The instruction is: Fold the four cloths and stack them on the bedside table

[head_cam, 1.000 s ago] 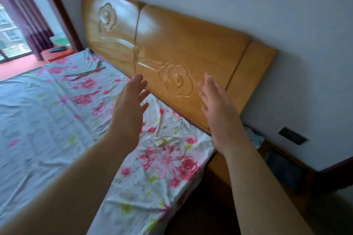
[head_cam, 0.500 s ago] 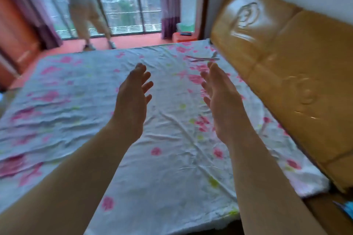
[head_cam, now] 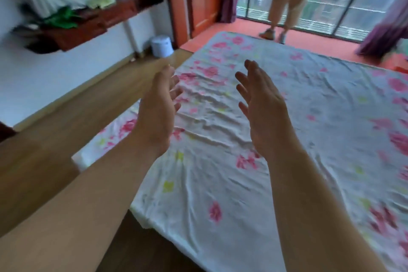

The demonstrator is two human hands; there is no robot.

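Both my hands are raised in front of me above the bed, palms facing each other, fingers straight and spread. My left hand hovers over the bed's near left corner and holds nothing. My right hand hovers over the middle of the white sheet with pink flowers and holds nothing. No loose cloth and no bedside table appear in this view.
A wooden floor runs along the bed's left side. A dark wall shelf with green things hangs at the left. A small white bin stands by the orange door. A person stands at the window.
The view has swung left, from the wooden headboard across the bed to the room's far side. My hands have stayed raised and apart in front of me.
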